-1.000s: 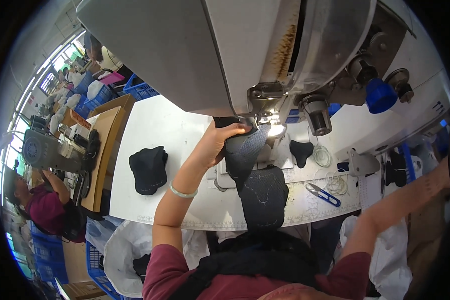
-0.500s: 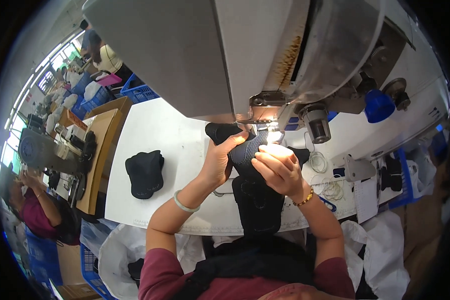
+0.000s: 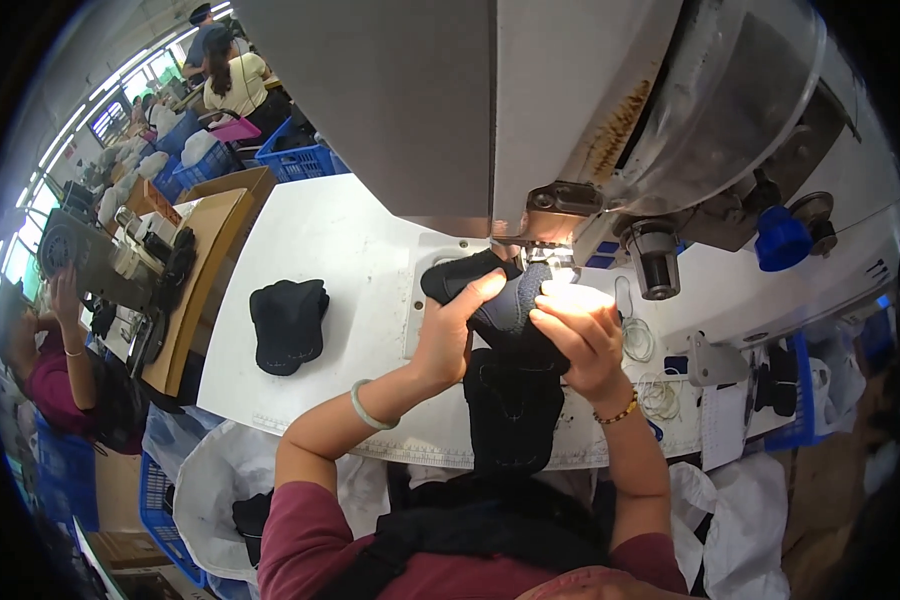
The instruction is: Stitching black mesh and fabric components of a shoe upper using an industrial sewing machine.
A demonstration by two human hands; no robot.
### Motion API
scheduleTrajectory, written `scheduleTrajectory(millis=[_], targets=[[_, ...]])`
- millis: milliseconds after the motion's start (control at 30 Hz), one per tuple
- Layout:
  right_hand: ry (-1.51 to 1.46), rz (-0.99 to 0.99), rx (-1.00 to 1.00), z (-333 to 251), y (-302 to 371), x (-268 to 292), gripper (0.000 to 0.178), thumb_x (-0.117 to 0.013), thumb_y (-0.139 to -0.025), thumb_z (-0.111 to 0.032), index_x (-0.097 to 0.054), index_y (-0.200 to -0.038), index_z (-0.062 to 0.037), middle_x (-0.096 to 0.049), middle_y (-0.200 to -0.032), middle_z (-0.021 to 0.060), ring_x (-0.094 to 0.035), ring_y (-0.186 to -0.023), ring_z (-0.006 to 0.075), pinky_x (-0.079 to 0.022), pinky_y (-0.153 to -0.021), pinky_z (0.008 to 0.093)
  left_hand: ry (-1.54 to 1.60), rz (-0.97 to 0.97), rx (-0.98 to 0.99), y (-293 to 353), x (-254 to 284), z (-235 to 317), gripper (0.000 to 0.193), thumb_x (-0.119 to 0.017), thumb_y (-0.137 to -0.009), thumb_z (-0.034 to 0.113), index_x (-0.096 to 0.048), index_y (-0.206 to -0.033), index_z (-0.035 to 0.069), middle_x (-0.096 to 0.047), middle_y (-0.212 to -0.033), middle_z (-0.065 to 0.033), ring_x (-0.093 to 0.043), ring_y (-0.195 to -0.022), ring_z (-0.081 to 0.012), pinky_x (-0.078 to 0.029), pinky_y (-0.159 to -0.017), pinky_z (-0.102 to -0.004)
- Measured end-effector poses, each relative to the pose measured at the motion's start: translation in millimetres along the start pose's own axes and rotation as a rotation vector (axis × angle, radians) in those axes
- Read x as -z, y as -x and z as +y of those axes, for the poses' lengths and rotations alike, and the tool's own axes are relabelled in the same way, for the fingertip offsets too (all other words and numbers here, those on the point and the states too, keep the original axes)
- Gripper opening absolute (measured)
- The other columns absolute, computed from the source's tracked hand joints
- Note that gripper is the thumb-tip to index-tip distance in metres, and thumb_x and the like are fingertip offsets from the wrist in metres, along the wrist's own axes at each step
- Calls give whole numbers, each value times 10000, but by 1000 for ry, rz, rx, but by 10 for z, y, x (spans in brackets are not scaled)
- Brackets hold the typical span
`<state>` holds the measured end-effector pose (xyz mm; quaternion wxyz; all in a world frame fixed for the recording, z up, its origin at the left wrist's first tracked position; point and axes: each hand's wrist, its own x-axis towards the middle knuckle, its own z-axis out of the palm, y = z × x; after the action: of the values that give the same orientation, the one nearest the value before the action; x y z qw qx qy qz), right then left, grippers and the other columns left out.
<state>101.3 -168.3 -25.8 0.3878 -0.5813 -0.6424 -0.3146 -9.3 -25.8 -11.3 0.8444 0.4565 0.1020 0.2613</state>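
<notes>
Well, my left grip (image 3: 446,337) is closed on a dark cloth piece (image 3: 507,308), with my thumb pressed on top of it. My right grip (image 3: 590,340) is narrow, and its fingers pinch the right side of that same piece. The light is so bright there that my right fingertips look washed out, so I can't quite see just where they touch. The cloth is bumpy like a net in one part, and it sits over the bench (image 3: 370,235), just under the big sewing machine (image 3: 420,90), close to its small metal parts. Below my grips, a black cloth part (image 3: 515,408) with pale thread marks hangs toward me, past the bench's curved front edge. It may be joined to what I hold, but I can't tell. I wear a pale green bangle (image 3: 365,407) on my left arm and a beaded bracelet (image 3: 618,408) on my right. Off to my left, well apart from me, lies a black cloth pile (image 3: 288,325). To my right are loops of white thread (image 3: 638,340). A blue knob (image 3: 782,238) sticks out by the machine. Down by my left side are a white sack (image 3: 205,495) and a blue basket (image 3: 156,505).
</notes>
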Motion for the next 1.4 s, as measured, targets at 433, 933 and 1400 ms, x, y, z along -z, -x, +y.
scheduleTrajectory(millis=[433, 933, 1400], targets=[[-457, 50, -297, 373, -6, 138, 232, -696, -649, -38, -713, -876, -83, -554, -784, 23, -569, -777, 187, -474, -717, 281, -335, 34, -130, 225, -221, -118, 203, -636, -876, 160, -648, -980, -14, -660, -876, -25, -581, -766, -87, -463, -713, -237], [-405, 54, -274, 307, -22, 122, 266, -709, -640, -38, -711, -897, -106, -599, -789, 34, -581, -824, 210, -481, -752, 297, -291, -19, -76, 80, -80, -53, 177, -625, -852, 106, -621, -978, -18, -646, -874, -23, -580, -794, -90, -465, -742, -246], [-148, 25, -103, 187, -70, 105, 321, -624, -654, 33, -694, -936, -103, -631, -866, 26, -567, -803, 200, -473, -786, 330, -261, -121, -3, -236, 60, 198, 122, -636, -804, 45, -589, -915, 27, -607, -883, -18, -580, -850, -110, -460, -792, -252]])
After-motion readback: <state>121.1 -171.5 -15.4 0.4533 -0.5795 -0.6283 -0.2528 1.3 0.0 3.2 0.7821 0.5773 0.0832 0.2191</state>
